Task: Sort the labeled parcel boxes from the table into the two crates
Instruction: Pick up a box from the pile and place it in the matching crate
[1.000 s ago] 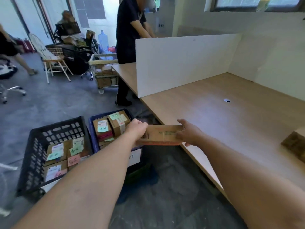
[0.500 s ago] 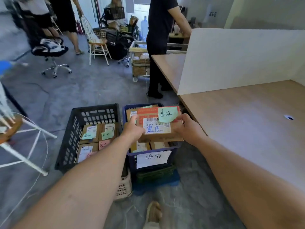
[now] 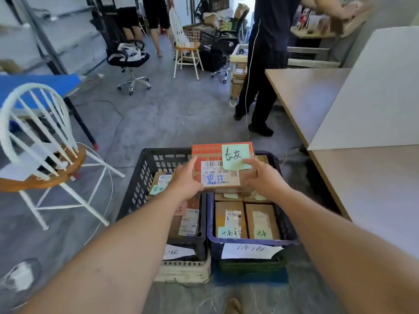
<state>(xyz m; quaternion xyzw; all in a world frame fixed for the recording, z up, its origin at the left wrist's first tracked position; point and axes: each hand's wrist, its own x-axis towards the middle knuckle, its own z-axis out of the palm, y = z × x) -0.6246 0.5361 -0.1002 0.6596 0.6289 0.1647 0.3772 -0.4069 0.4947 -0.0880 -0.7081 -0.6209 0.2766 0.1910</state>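
Note:
I hold a flat cardboard parcel box [image 3: 215,152] with an orange top band, a white shipping label and a green sticky note. My left hand [image 3: 184,177] grips its left side and my right hand [image 3: 263,177] its right side. The box hovers above the seam between the black crate [image 3: 136,182] on the left and the blue crate [image 3: 288,232] on the right. Both crates hold several labelled parcels and carry a white paper sign on the front wall.
The wooden table [image 3: 374,191] with a white divider board [image 3: 371,91] runs along the right. A white chair [image 3: 45,159] stands at the left. A person in dark clothes [image 3: 265,64] stands by the table's far end; an office chair [image 3: 129,60] and carts are behind.
The box came off the table's edge, swung left over the crates and tilted its labelled face toward me. My view turned left and down to the crates.

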